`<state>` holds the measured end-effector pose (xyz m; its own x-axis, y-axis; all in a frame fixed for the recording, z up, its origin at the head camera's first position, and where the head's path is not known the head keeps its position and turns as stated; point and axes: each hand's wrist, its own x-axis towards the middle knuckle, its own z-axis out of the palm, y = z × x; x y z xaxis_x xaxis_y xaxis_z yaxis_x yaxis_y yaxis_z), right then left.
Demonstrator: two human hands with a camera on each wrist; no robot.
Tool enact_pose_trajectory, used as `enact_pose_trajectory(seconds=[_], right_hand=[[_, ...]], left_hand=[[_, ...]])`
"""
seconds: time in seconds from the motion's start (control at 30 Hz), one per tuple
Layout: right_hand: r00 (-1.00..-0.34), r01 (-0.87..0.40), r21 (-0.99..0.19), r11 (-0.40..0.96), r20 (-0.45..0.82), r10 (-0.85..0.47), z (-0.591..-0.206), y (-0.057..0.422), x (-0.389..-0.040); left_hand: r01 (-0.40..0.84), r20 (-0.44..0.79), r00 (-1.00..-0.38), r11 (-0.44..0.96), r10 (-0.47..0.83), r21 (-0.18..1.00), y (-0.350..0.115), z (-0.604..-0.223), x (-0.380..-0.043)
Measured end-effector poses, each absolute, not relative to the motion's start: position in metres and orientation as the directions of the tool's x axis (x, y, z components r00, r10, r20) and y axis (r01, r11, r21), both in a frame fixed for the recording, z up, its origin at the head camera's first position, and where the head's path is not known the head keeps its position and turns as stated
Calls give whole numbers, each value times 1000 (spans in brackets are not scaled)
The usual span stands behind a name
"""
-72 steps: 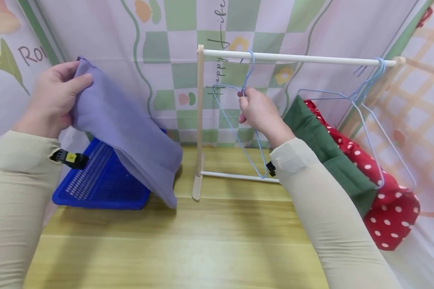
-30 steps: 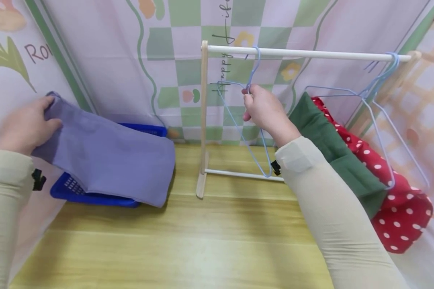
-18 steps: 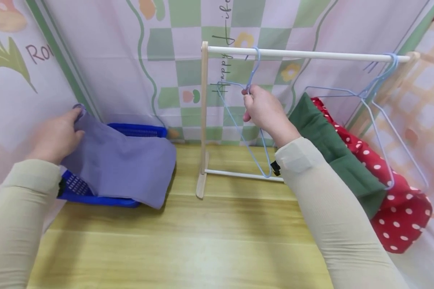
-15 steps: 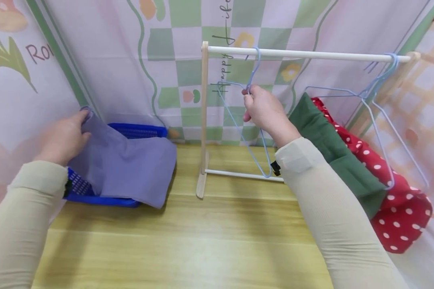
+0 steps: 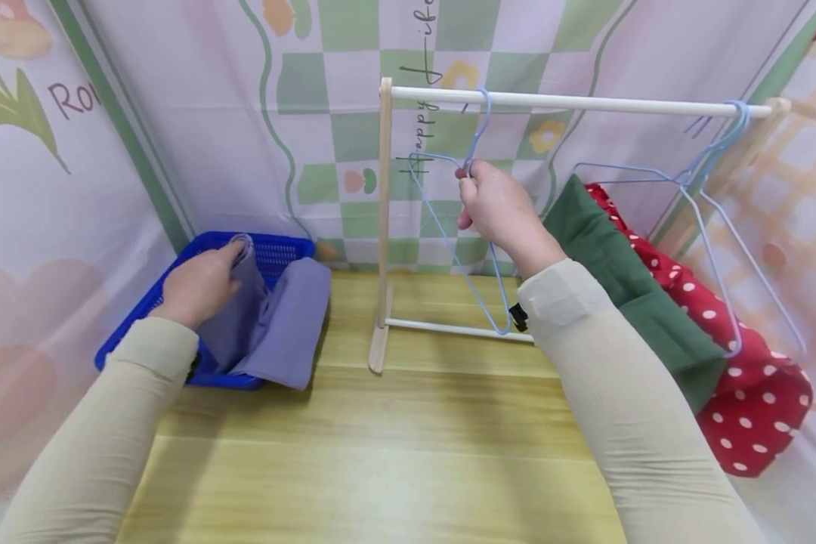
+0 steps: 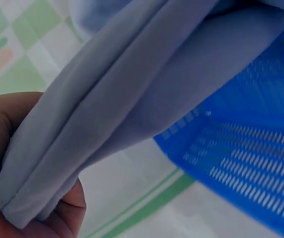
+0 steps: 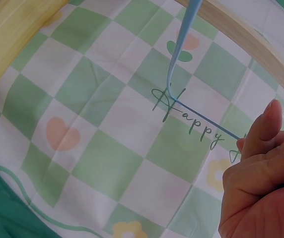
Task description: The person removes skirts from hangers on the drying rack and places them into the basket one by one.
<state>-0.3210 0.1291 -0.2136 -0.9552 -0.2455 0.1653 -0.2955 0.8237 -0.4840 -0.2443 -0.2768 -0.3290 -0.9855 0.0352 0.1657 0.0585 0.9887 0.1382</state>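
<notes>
A lavender cloth [image 5: 289, 325] lies partly in a blue plastic basket [image 5: 132, 317] and drapes over its right rim. My left hand [image 5: 200, 287] pinches one end of it above the basket, folding it back; the left wrist view shows the cloth [image 6: 107, 94] bunched between thumb and fingers. My right hand [image 5: 496, 211] grips a light blue wire hanger [image 5: 442, 227] just below its hook. That hook sits over the white rail [image 5: 585, 102] of a small wooden rack. No garment is on this hanger. In the right wrist view the fingers curl at its neck.
Farther right on the rail, blue hangers [image 5: 714, 151] carry a dark green cloth [image 5: 625, 279] and a red polka-dot cloth [image 5: 768, 400]. The rack's left post [image 5: 384, 211] stands between the basket and the held hanger. A patterned curtain [image 5: 340, 75] closes off the back of the wooden table [image 5: 353, 453].
My left hand has brought the cloth from the air onto the basket, then carried its left end rightward, folding it over. My right hand stays on the hanger.
</notes>
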Motion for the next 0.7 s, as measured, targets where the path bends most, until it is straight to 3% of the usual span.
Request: enact_pose_trajectory(seconds=[0.33,0.7], right_hand=[[-955,-296,-498,815,164,-246,-215,130,-322],[-960,-281,-501,818,149,-239,-214,129,-322]], left_hand=[[90,101,-992,987,76,134,-249,-348,-252],[114,-41,-991,970,126,215,-235,-358,-254]])
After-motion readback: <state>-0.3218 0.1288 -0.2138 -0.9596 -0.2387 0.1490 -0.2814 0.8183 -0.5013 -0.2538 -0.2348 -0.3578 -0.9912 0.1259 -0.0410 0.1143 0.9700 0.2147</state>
